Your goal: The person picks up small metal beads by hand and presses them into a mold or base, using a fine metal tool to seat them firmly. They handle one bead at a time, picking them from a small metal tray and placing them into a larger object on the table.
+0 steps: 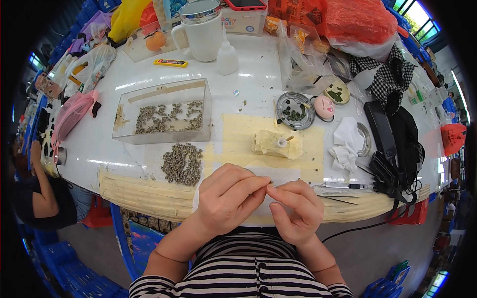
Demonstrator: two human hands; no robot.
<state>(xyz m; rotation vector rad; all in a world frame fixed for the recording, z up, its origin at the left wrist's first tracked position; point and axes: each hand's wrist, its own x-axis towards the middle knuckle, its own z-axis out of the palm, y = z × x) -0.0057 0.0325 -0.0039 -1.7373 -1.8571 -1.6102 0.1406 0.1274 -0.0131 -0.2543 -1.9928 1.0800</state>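
My left hand [231,198] is closed in a pinch at the table's front edge. Its fingertips meet those of my right hand [296,211], which is also curled closed. Whatever sits between them is too small to make out. White paper [258,174] lies under the fingers. To the left is a heap of small grey-brown pieces [182,164]. Behind it, a clear plastic box [171,135] holds more of them. Beyond my hands stands a block covered in cream tape [266,143], with a small white cup [281,142] on top.
At right are a round dish with dark green bits [294,115], a pink round case [324,108], crumpled tissue [344,158], a utility knife [343,186], tweezers [340,198] and a black bag [405,149]. Behind stand a white mug [201,35] and squeeze bottle [227,58]. Another person [44,198] sits left.
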